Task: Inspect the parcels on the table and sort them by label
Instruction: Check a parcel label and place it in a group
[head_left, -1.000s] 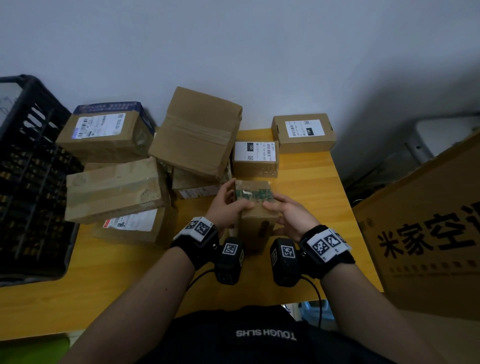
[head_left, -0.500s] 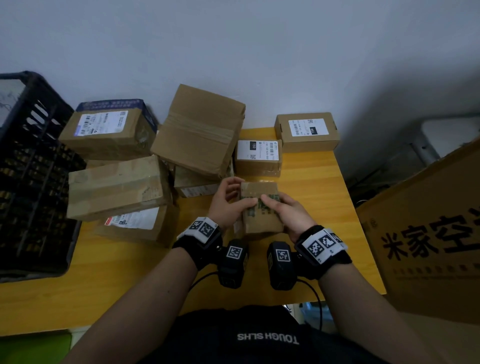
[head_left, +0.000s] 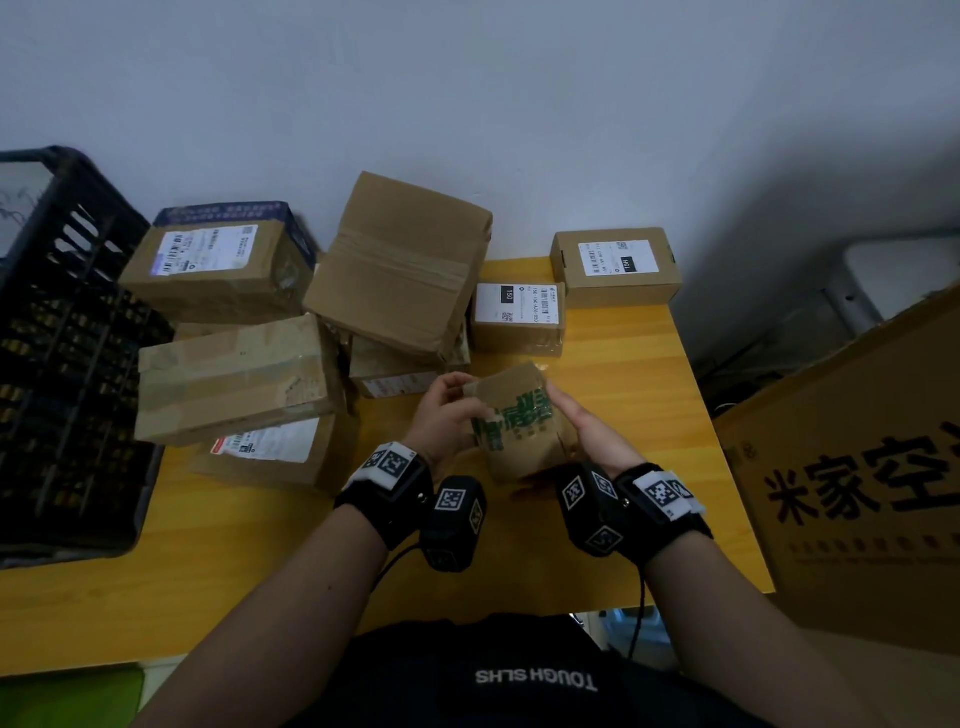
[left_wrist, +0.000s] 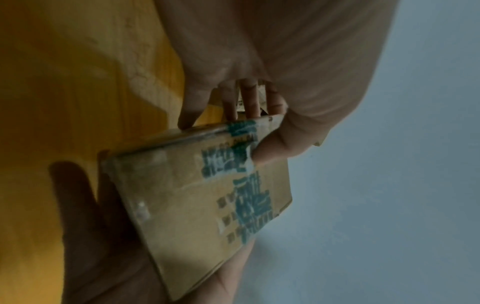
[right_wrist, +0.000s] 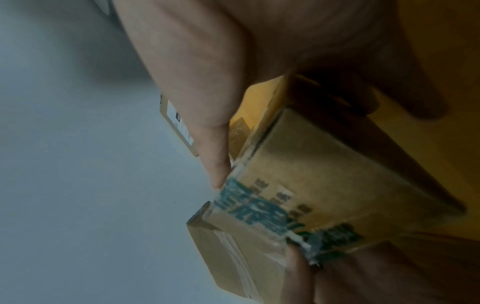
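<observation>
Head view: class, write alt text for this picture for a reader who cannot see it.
Two hands, left hand and right hand, hold a small cardboard parcel with green print above a yellow wooden table. Behind it lie more parcels, several showing white labels, with a black crate at the left.

The right hand (right_wrist: 233, 61) holds a small brown parcel (right_wrist: 324, 174) with green print, its thumb on the near top edge and its fingers (right_wrist: 405, 98) dark behind. The left hand (right_wrist: 376, 273) holds the opposite end. Yellow worktop (right_wrist: 441, 133) lies beneath; a labelled box (right_wrist: 176, 123) shows against the grey wall (right_wrist: 78, 164).
</observation>
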